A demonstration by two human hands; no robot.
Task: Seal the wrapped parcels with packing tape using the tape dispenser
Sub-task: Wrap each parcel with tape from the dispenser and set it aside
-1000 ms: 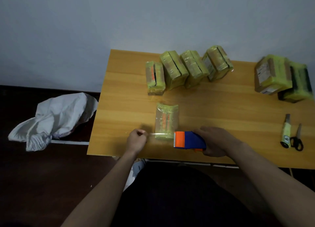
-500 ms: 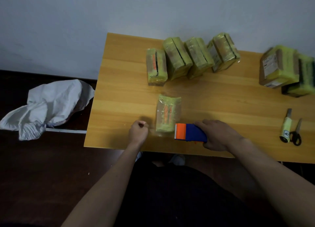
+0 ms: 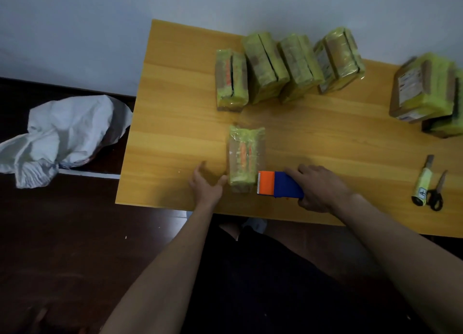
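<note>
A small parcel (image 3: 244, 158) wrapped in yellow-green film lies flat on the wooden table (image 3: 175, 123) near its front edge. My right hand (image 3: 318, 188) grips the blue and orange tape dispenser (image 3: 278, 184), whose orange toothed end touches the parcel's near right corner. My left hand (image 3: 206, 183) lies open on the table just left of the parcel, its thumb against the parcel's near left side. A clear strip of tape crosses the parcel's near end, hard to make out.
Several wrapped parcels (image 3: 288, 65) stand in a row at the back of the table, and two larger ones (image 3: 426, 90) sit at the far right. A knife (image 3: 423, 183) and black scissors (image 3: 436, 196) lie at the right. A white sack (image 3: 62, 135) lies on the floor to the left.
My left hand was a fist pinching the tape end; now it has let go and spread open beside the parcel. The dispenser has stayed at the parcel's near right corner.
</note>
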